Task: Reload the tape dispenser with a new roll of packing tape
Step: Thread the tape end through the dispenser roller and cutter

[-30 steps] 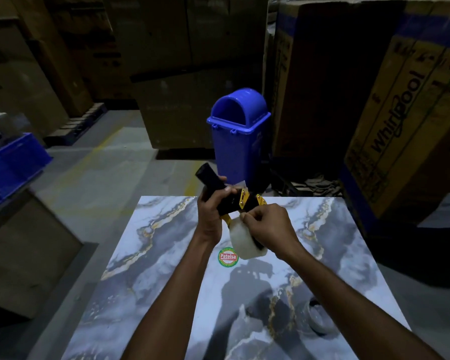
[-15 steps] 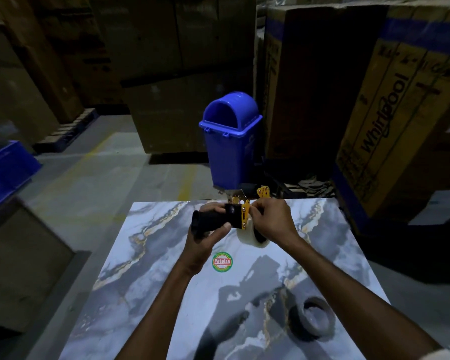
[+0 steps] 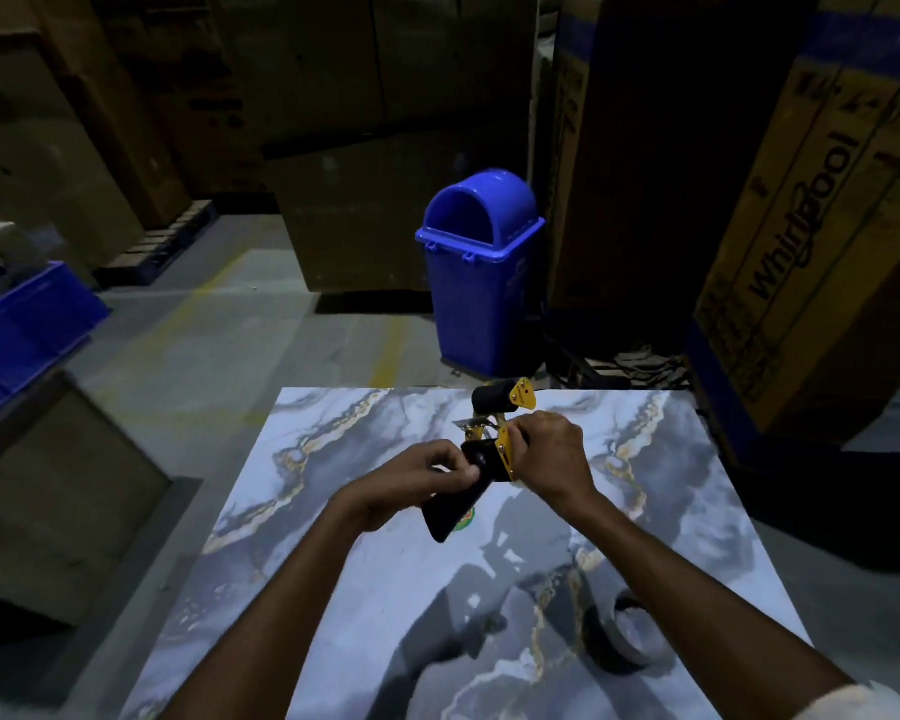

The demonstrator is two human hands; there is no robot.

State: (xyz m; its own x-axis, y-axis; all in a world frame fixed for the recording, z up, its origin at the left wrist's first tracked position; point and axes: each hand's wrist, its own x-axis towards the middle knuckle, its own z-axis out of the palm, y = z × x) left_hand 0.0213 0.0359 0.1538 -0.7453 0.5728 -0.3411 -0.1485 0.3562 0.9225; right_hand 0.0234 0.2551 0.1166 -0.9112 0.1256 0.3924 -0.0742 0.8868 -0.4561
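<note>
Both hands up over the far half of the desk (image 3: 333,589), the tape dispenser (image 3: 481,459) gripped between them: left hand (image 3: 417,480) pinching its black handle, right hand (image 3: 554,454) clamped over the yellow frame, hiding any roll there. A dark tape roll (image 3: 622,639) lies near the desk's near right edge

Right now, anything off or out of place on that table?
Nothing damaged or spilled. Both hands hold the tape dispenser above the marble table. One dark ring, maybe an empty tape core, lies loose near the right edge.
</note>
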